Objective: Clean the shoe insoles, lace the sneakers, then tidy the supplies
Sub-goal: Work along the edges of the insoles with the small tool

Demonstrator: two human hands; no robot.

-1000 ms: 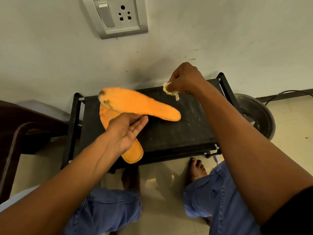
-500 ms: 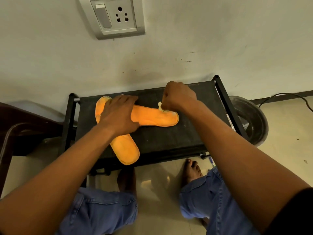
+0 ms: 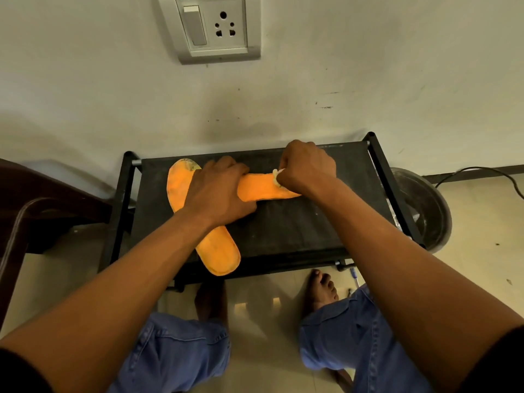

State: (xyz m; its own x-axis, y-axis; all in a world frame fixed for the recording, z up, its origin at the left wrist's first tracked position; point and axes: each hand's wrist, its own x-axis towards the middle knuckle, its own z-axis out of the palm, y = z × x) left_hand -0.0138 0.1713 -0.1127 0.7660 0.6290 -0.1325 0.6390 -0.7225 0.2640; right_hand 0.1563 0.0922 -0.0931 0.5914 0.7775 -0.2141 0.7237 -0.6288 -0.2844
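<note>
A pale grey plastered wall point(image 3: 368, 66) with small dark marks is filling the upper half. A grey switch-and-socket plate point(image 3: 211, 28) is sitting at 12 o'clock. A low black metal rack point(image 3: 297, 222) is standing against the wall on the glossy beige tiled floor point(image 3: 269, 307). A dark round basin point(image 3: 422, 205) is lying at 3 o'clock, and a dark brown chair point(image 3: 34, 199) is showing at 9 o'clock.

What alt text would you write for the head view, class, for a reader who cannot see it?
A person's left hand presses on two crossed orange insoles on a black rack, while the right hand rubs a small pale wad on the upper one. A wall socket is above.
</note>
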